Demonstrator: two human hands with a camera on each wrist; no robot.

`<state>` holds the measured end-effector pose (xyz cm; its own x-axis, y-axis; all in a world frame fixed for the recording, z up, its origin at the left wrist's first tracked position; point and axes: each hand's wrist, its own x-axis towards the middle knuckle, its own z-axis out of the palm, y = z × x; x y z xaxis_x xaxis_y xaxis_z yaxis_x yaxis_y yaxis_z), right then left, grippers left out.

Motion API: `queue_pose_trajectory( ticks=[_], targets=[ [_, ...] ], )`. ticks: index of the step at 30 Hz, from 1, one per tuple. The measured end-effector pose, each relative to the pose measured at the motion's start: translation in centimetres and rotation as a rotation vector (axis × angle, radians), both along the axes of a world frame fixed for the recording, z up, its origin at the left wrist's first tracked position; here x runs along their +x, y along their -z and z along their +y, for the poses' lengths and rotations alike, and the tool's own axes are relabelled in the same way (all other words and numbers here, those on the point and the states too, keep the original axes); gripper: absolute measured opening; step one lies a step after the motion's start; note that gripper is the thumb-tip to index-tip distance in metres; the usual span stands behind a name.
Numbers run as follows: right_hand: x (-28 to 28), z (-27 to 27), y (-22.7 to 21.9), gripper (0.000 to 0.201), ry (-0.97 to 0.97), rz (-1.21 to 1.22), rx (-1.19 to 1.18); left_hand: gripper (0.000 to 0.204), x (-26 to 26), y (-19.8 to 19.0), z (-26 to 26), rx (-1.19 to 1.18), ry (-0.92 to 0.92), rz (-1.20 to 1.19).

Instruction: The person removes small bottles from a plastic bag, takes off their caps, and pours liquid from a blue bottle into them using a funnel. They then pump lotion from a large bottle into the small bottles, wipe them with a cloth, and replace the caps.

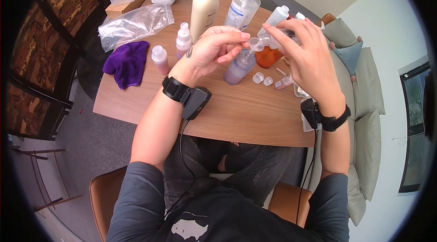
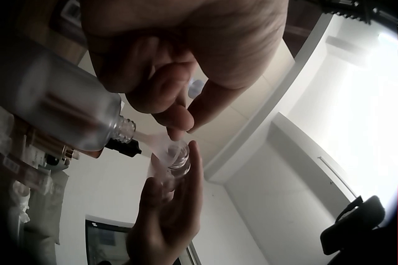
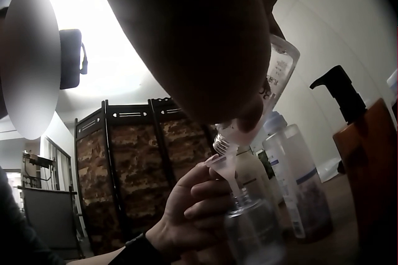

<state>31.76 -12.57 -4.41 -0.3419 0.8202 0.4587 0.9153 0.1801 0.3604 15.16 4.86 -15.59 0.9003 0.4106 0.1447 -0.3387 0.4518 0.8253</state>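
Funnel [image 1: 256, 44] sits in the neck of the small frosted bottle [image 1: 239, 67], which stands on the worktop [image 1: 236, 110]. Our left hand [image 1: 214, 51] pinches the funnel's rim with curled fingers. Our right hand [image 1: 305, 55] is clamped on a clear bottle [image 1: 277, 39], tilted with its mouth at the funnel. Just beside lie two small caps [image 1: 262, 79]; an amber pump bottle [image 1: 268, 56] stands behind.

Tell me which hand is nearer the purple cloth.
Left. The left hand holds the small funnel over the frosted bottle, closer to the purple cloth. The right hand tilts a clear bottle farther away.
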Motion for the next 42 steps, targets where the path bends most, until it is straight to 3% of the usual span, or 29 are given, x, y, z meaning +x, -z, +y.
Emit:
queue_pose_trajectory(
  ticks=[25, 31, 37, 42],
  targets=[
    [-0.6, 1.4, -2.0, 0.054, -0.11, -0.179, -0.036, 0.02, 0.1, 0.3, 0.0, 0.011, 0.008, -0.01],
    [-1.2, 1.9, -3.3, 0.037, -0.153, -0.11, -0.068, 0.019, 0.2, 0.2, 0.0, 0.001, -0.002, 0.013],
    [-0.6, 2.2, -4.3, 0.038, -0.233, -0.017, -0.186, 0.019, 0.1, 0.1, -0.1, -0.007, 0.001, 0.015],
    [-0.1, 2.4, -4.6, 0.048, -0.248, 0.228, -0.28, 0.019, 0.1, 0.1, -0.1, -0.011, 0.004, 0.012]
  ],
)
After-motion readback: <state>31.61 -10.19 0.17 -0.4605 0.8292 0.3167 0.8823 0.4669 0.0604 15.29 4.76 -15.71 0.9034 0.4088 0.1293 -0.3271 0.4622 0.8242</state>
